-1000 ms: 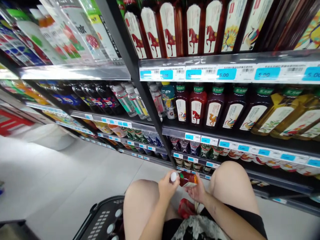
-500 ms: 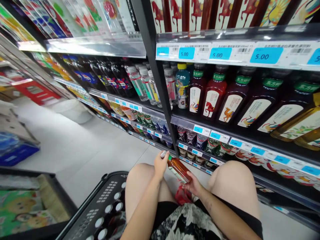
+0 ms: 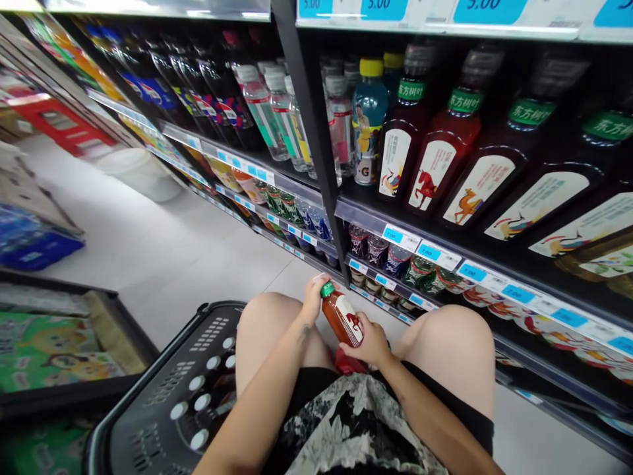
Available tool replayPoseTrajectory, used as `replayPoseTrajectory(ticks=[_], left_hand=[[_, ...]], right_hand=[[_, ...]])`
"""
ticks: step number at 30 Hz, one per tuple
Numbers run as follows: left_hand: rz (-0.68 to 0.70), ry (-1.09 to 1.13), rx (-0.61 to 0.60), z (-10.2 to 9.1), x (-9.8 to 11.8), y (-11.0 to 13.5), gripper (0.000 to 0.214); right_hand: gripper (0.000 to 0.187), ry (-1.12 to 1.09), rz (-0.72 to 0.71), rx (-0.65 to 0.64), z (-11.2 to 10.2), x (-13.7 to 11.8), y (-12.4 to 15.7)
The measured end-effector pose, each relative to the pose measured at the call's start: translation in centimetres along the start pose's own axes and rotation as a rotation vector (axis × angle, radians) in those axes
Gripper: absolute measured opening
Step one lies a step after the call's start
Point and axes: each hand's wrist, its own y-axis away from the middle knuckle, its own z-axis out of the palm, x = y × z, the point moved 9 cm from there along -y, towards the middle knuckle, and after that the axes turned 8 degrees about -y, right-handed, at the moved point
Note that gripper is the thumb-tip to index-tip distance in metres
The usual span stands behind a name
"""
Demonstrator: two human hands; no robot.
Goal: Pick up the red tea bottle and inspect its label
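Observation:
Between my knees I hold a tea bottle (image 3: 334,318) with amber-red contents, a green neck band and a white label with a red horse. It is tilted, its neck pointing away to the upper left. My left hand (image 3: 312,302) is closed round the neck end, and its fingers mostly hide the cap. My right hand (image 3: 372,342) is wrapped about the lower part, near the base. To my left is a black basket (image 3: 165,389) with several white-capped bottles (image 3: 202,402) in it.
In front stands a shelf (image 3: 356,214) with rows of large dark tea bottles (image 3: 487,178) and a blue drink bottle with a yellow cap (image 3: 369,122). Cola bottles (image 3: 208,86) line the left bay. Boxed goods (image 3: 54,349) are at the left, with a red stool (image 3: 62,122) farther off.
The bottle has been turned in my hands, so its red-horse label now faces up. My right hand has shifted its hold. The view has tipped downward and the shelves appear higher.

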Motion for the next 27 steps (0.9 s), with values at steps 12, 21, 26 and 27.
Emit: replayPoseTrajectory(ticks=[12, 21, 26, 27], left_hand=[[-0.004, 0.394, -0.174, 0.6, 2.4, 0.8, 0.026], [-0.018, 0.469, -0.249, 0.6, 2.7, 1.4, 0.024], [-0.014, 0.465, -0.248, 0.3, 2.8, 1.6, 0.025], [-0.012, 0.464, -0.246, 0.3, 2.8, 1.7, 0.025]], right_hand=[[0.069, 0.078, -0.229, 0.335, -2.5, -1.5, -0.1], [0.069, 0.065, -0.266, 0.319, -2.0, -2.0, 0.2], [0.07, 0.084, -0.271, 0.306, -1.6, -2.0, 0.1], [0.07, 0.092, -0.27, 0.303, -1.6, -2.0, 0.1]])
